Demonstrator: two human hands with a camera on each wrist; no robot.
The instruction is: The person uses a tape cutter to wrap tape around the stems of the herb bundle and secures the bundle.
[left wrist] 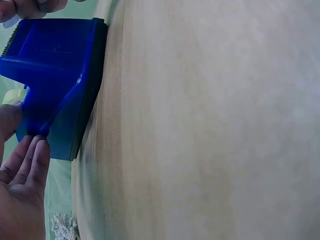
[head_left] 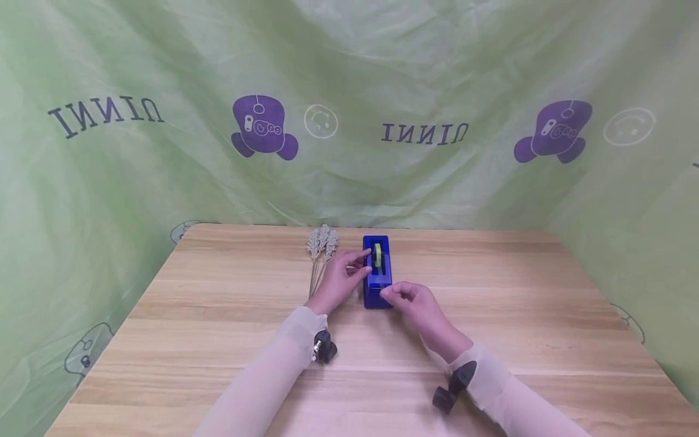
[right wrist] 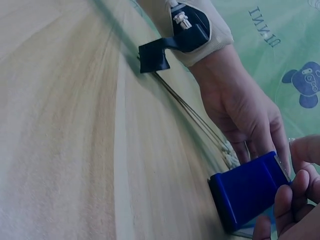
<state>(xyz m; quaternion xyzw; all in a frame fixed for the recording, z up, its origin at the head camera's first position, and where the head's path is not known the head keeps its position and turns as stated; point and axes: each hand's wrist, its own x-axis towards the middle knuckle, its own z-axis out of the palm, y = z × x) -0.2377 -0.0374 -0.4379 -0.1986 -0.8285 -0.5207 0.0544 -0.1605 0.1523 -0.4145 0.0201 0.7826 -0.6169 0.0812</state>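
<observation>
A blue tape dispenser stands on the table with a yellow-green tape roll in it. My left hand is at its left side; in the left wrist view the fingertips touch the blue side, fingers fairly straight, and the thumb lies by the roll. At the dispenser's near end, beside the toothed cutter, my right hand pinches the clear tape end between thumb and fingers. Much of that tape is hard to make out.
Dried flower stems with pale grey heads lie left of the dispenser, partly behind my left hand. Below everything is a wooden table. A green printed curtain hangs along the table's back and sides.
</observation>
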